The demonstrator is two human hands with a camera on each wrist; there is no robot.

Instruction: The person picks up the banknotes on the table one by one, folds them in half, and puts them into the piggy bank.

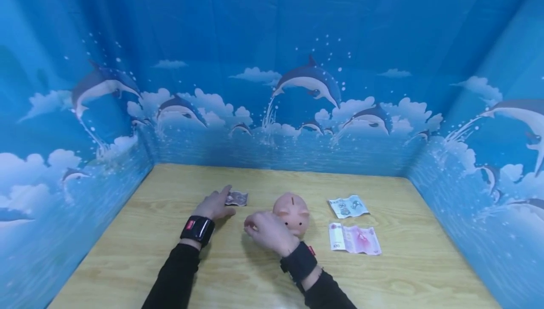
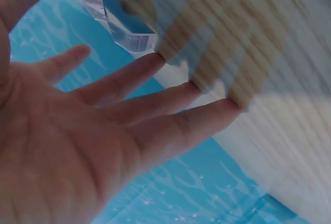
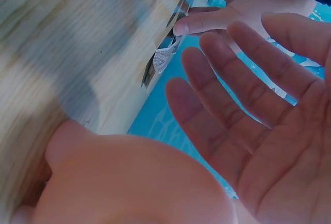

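Observation:
My left hand point(image 1: 214, 205) reaches over the left part of the table, its fingers spread and fairly straight. In the left wrist view its fingertips touch the wood beside a creased dark banknote point(image 2: 135, 42). The same banknote point(image 1: 237, 199) lies just right of the left fingers in the head view. Next to a pink piggy bank point(image 1: 297, 207) is my right hand point(image 1: 269, 231), its fingers loosely bent with nothing between them. It partly covers the piggy bank's left side. The slot on the piggy bank's back shows in the head view, and its rounded pink body point(image 3: 139, 182) fills the bottom of the right wrist view.
Right of the piggy bank lie two creased banknotes, a greenish one point(image 1: 348, 206) farther back and a pink one point(image 1: 355, 239) nearer. The wooden table point(image 1: 408, 261) is enclosed at the back and sides by a blue dolphin-print curtain point(image 1: 255, 30).

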